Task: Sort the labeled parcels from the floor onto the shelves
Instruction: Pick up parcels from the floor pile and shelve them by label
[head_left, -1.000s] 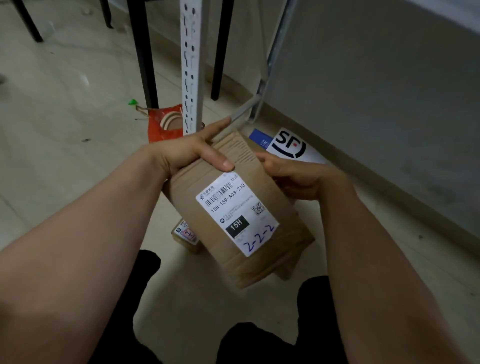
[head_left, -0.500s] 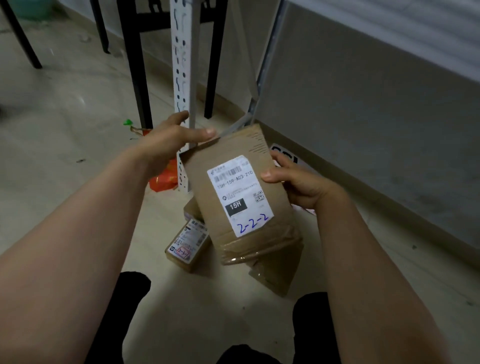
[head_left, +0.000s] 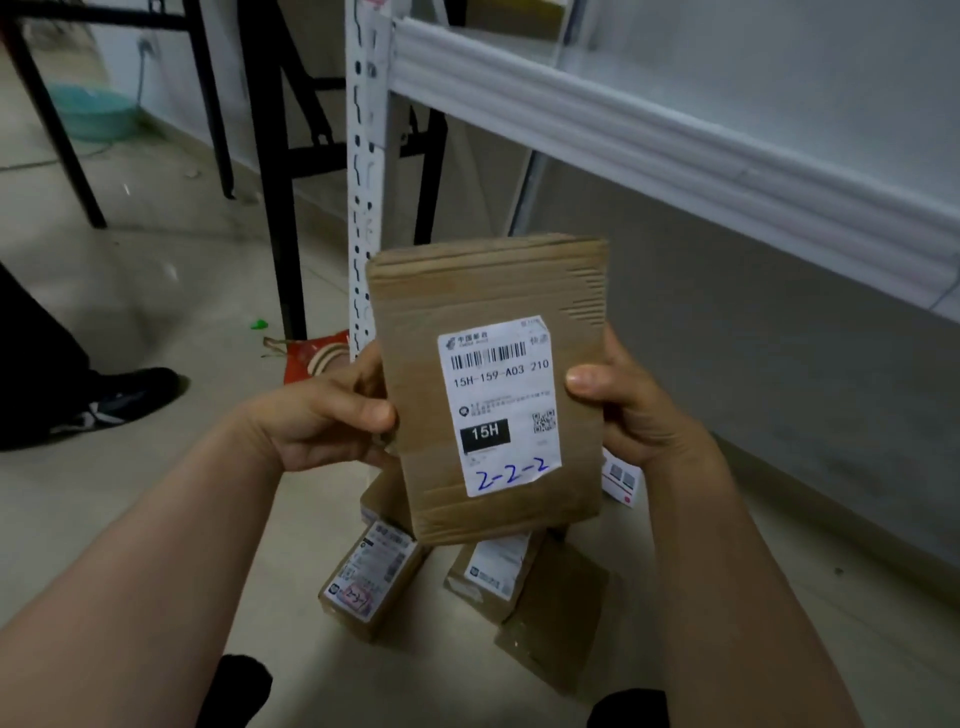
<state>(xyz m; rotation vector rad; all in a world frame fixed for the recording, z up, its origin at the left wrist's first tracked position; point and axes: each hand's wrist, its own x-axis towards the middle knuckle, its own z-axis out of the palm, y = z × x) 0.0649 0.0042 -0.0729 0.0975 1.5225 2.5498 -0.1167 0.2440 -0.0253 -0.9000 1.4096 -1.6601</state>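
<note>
Cardboard parcel (head_left: 488, 395) in both hands, floor parcels (head_left: 371, 577) below, shelf beam (head_left: 675, 140) above

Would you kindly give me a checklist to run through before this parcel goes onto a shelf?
1. Grip: left hand and right hand hold the parcel by its side edges: ok.
2. Label faces the camera, handwritten 2-2-2 readable: ok.
3. Matching shelf found: no numbers visible on the shelf: cannot tell.
4. Room on that shelf: surface only partly in view: cannot tell.
5. Path free: other parcels lie just below: not ok.
</note>
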